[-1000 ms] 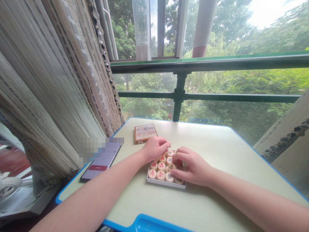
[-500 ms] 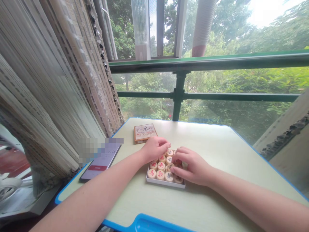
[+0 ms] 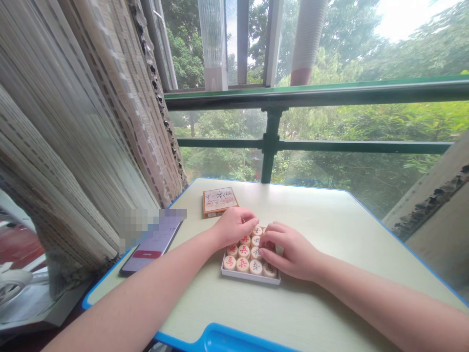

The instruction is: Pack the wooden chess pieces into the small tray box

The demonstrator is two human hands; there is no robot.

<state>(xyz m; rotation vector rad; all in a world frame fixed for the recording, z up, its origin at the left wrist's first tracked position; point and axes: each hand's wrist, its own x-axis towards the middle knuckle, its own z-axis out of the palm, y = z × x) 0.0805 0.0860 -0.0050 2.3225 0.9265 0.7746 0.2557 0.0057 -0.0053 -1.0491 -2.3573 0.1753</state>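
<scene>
A shallow white tray (image 3: 249, 276) lies on the pale table and holds several round wooden chess pieces (image 3: 242, 264) with red and black characters. My left hand (image 3: 234, 225) rests over the tray's far left corner, fingers curled down onto the pieces there. From the right, my right hand (image 3: 293, 252) covers that side of the tray, its fingers bent and pressing on pieces. What either hand grips, if anything, is hidden under the fingers.
An orange game box lid (image 3: 219, 200) lies at the back left of the table (image 3: 330, 220). A phone (image 3: 154, 244) lies near the left edge beside the bamboo curtain (image 3: 91, 122). A green railing (image 3: 311, 95) and glass stand behind the table. A blue tray edge (image 3: 227, 340) is nearest me.
Both hands stay on the tray. The right fingers shifted slightly, uncovering the piece at the tray's near right corner.
</scene>
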